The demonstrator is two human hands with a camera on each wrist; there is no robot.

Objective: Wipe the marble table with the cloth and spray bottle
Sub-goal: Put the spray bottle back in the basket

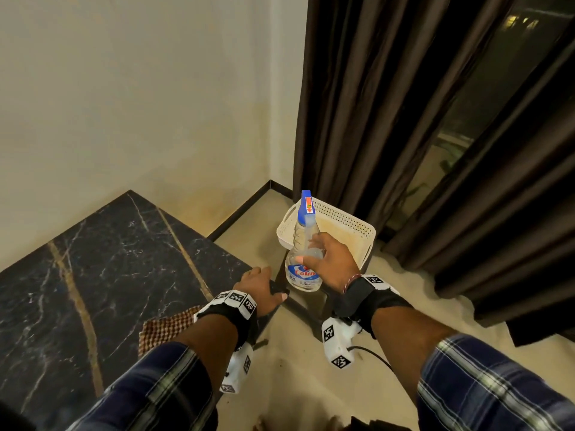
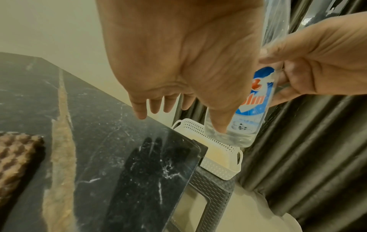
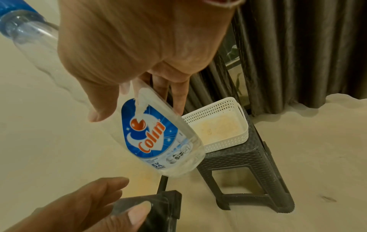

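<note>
The dark marble table (image 1: 102,275) with gold veins fills the left of the head view. A brown checked cloth (image 1: 165,326) lies on it near my left forearm. My right hand (image 1: 314,250) grips a clear spray bottle (image 1: 303,276) with a blue label and blue spray head, held upright in the air beside the table's right corner. The right wrist view shows fingers and thumb wrapped round the spray bottle (image 3: 158,138). My left hand (image 1: 267,284) is over that corner with fingers straight and spread, holding nothing; from the left wrist view the left hand (image 2: 158,108) is above the marble.
A white perforated basket (image 1: 348,222) sits on a dark woven-look stool (image 3: 248,164) just right of the table. Dark curtains (image 1: 435,119) hang behind it. A cream wall (image 1: 124,104) borders the table's far side. Beige floor lies around the stool.
</note>
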